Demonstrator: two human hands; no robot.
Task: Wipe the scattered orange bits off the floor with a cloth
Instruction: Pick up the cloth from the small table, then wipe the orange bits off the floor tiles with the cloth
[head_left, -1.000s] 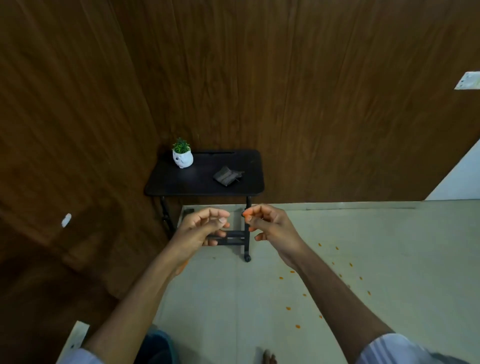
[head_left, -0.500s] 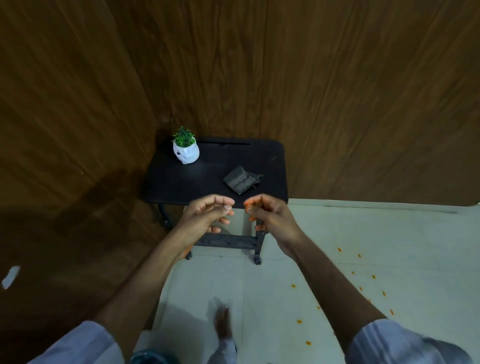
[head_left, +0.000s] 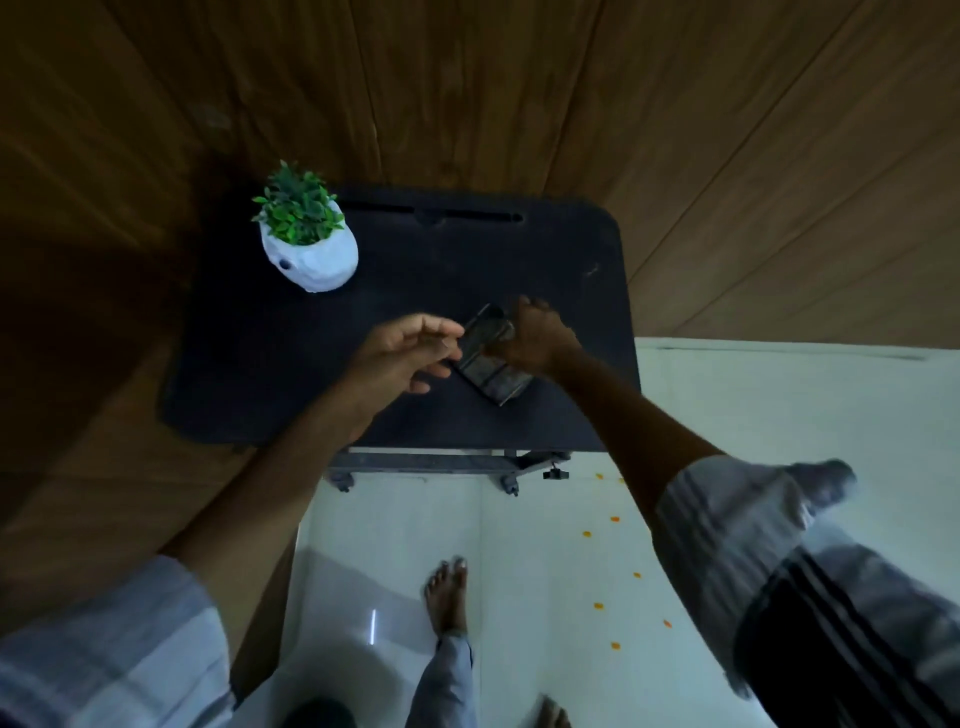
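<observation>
A person stands barefoot at a small black table set against a wood-panelled wall, both arms stretched over its top. The right hand rests on the far end of a folded dark cloth that lies on the table near the right edge, a little toward the near side; the fingers curl down over the cloth and appear to grip it, though motion blur hides how firmly. The left hand hovers just beside the cloth's left side, fingers loosely curved and a little spread, the tips near or touching the fabric; whether they make contact cannot be told. A white pot with a green plant stands at the table's far left corner, well apart from the hands. A long slot runs along the table's far edge.

Below the table's near edge, its dark frame and castors rest on a pale tiled floor. The scattered orange bits lie on that floor to the right of the table's near right corner, strung out toward the person's right side, partly hidden behind the right forearm and its striped sleeve. One bare foot is planted on the tiles just left of the bits; the toes of the other show at the bottom edge.
</observation>
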